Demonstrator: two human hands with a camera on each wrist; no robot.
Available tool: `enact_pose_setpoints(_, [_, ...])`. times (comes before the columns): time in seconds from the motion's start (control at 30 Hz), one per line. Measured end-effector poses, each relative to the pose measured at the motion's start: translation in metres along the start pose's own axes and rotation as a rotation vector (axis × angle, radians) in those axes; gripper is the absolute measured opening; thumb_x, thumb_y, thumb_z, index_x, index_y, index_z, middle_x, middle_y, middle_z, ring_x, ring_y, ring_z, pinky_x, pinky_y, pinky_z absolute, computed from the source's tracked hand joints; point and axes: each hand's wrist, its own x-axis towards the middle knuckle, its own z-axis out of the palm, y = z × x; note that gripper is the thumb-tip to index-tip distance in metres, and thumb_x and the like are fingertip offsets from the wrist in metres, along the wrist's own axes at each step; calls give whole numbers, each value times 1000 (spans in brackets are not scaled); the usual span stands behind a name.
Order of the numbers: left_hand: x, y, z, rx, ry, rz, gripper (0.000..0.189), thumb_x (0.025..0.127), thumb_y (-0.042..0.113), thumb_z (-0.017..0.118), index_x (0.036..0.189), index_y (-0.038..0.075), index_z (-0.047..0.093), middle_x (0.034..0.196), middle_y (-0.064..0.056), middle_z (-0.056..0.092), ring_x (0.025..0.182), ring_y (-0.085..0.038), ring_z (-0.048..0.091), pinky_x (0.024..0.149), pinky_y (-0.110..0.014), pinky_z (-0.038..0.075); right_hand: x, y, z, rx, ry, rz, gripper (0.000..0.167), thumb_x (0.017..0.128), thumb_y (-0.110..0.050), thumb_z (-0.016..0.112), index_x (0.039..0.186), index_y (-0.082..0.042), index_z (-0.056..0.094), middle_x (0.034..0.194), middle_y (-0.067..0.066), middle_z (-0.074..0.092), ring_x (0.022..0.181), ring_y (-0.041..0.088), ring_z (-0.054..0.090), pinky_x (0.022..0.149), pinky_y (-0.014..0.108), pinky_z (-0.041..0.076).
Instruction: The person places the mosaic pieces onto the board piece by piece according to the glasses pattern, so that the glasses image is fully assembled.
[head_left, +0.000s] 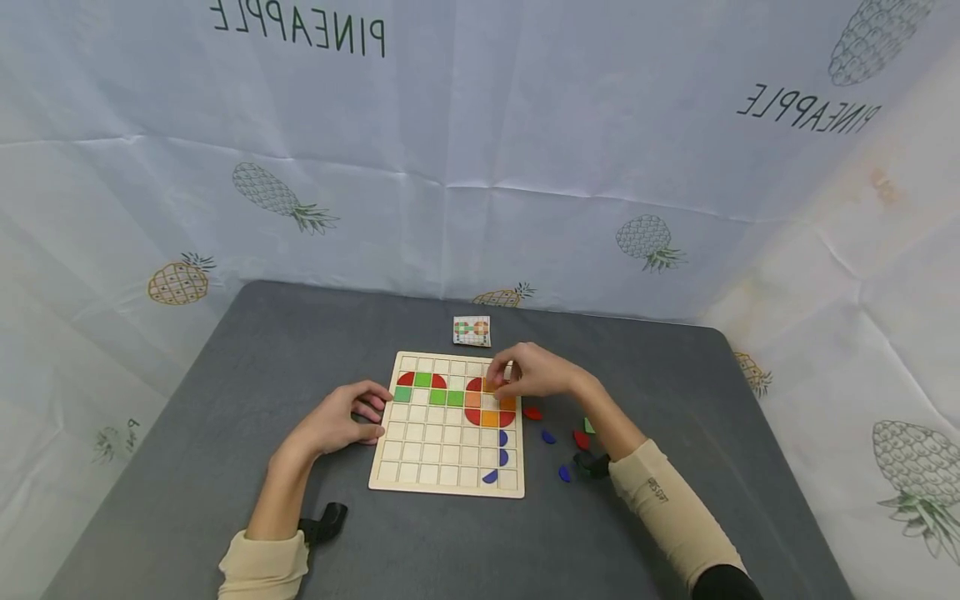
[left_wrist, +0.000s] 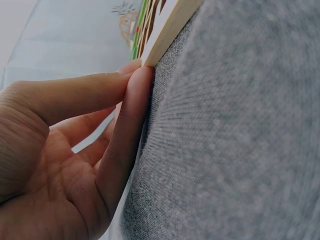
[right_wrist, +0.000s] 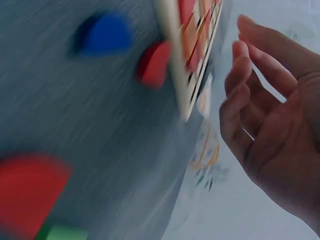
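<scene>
A square wooden grid board (head_left: 447,492) lies on the table, with red, green and orange pieces in its upper cells. My left hand (head_left: 341,421) is at the board's left side; in the left wrist view its thumb and a finger pinch the edge. My right hand (head_left: 536,371) hovers over the upper right of the board, fingers loosely bent, near an orange square (head_left: 507,404). Nothing shows between its fingertips in the right wrist view. Blue rounded pieces, such as this blue piece (head_left: 503,437), lie in the lower right cells.
A small pattern card (head_left: 472,331) lies beyond the board on the grey table (head_left: 315,333). Right of the board are loose pieces: a red piece (head_left: 532,413), another red piece (head_left: 581,439), a blue piece (head_left: 549,437) and a green piece (head_left: 588,426). A patterned curtain (head_left: 450,125) hangs behind.
</scene>
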Motion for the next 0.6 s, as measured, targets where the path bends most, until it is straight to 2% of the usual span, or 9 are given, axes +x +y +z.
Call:
enact_pose_setpoints(0.2, [0, 1, 0, 8, 3, -14, 48, 90, -8, 79, 136, -6, 63, 118, -21, 60, 98, -24, 62, 70, -33, 67, -35, 24, -8, 23, -82, 85, 21, 92, -16, 87, 111, -11, 80, 99, 2, 76, 71, 9, 61, 65, 22, 53])
enact_pose_setpoints(0.43, [-1, 2, 0, 1, 4, -19, 48, 91, -8, 79, 136, -6, 62, 118, -21, 60, 98, -25, 62, 70, -33, 68, -51, 42, -2, 53, -111, 51, 33, 89, -18, 91, 119, -12, 78, 110, 5, 77, 75, 7, 66, 68, 24, 59])
enact_pose_setpoints(0.6, [-1, 3, 0, -2, 2, -17, 48, 91, -8, 79, 135, -6, 62, 117, -22, 60, 98, -25, 62, 71, -33, 68, -57, 49, 1, 38, -103, 27, 30, 90, -16, 89, 118, -13, 78, 108, 3, 77, 77, 5, 65, 69, 24, 60])
